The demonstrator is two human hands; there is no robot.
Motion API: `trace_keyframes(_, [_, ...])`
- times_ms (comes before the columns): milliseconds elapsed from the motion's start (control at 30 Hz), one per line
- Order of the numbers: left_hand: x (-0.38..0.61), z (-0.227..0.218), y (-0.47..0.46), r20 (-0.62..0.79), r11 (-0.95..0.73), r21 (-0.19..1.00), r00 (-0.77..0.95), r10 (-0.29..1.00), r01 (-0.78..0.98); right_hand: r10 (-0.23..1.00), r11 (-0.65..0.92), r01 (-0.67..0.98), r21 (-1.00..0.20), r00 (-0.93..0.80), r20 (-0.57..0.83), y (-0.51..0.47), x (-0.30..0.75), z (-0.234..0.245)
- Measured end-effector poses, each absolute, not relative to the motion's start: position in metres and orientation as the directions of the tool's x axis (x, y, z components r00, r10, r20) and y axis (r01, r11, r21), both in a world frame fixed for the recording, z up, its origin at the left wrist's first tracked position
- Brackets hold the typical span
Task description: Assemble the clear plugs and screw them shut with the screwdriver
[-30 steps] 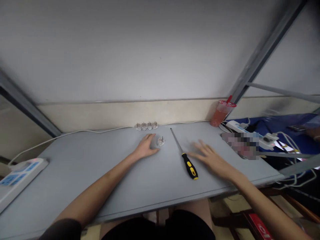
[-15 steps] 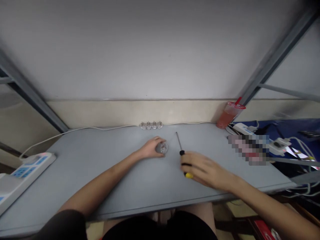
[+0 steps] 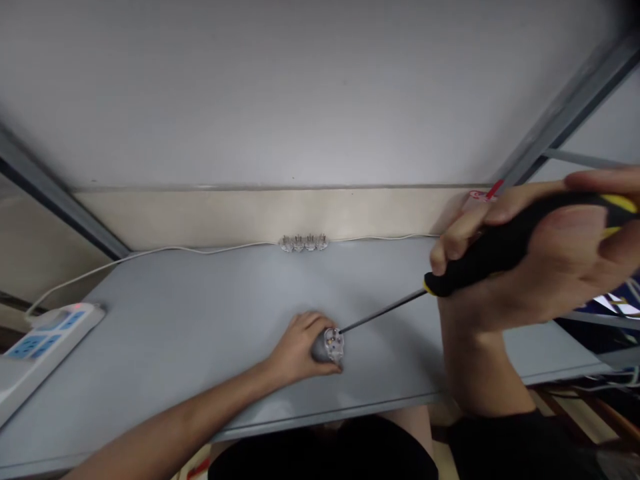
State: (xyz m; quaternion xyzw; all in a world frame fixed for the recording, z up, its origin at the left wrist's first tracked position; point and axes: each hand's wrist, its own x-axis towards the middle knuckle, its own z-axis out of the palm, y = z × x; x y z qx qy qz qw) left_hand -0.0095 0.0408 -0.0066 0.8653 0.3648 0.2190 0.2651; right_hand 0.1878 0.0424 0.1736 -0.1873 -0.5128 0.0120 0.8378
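Note:
My left hand (image 3: 303, 352) curls its thumb and fingers round a clear plastic plug (image 3: 334, 345) just above the grey table. Small metal parts show in the plug's face, which points to the right. In my right hand (image 3: 540, 267), raised close to the camera, is a screwdriver (image 3: 480, 257) with a black and yellow handle. Its thin shaft slopes down to the left, and the tip meets the plug's upper edge. Whether the tip sits in a screw is too small to tell. Several similar clear plugs (image 3: 304, 243) stand in a row, pins upward, at the table's back edge.
A white power strip (image 3: 55, 343) lies at the left, with a white cable (image 3: 175, 249) running along the wall. A cup with a red straw (image 3: 495, 189) is mostly hidden behind my right hand. Grey metal posts (image 3: 55, 187) flank the table (image 3: 200, 313).
My right hand has lifted and swung right, tilting the screwdriver so its tip now reaches the plug. My left hand has brought the plug nearer to me and turned its face rightward.

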Motion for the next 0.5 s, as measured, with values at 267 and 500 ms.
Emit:
trace_keyframes(267, [-0.009, -0.005, 0.042, 0.183, -0.588, 0.622, 0.635, 0.75, 0.516, 0.35, 0.887, 0.116, -0.447, 0.462, 0.815, 0.052, 0.166, 0.159])
trace_keyframes(500, [-0.008, -0.005, 0.042, 0.184, -0.593, 0.621, 0.639, 0.747, 0.513, 0.368, 0.862, 0.166, -0.478, 0.444, 0.817, 0.054, 0.162, 0.156])
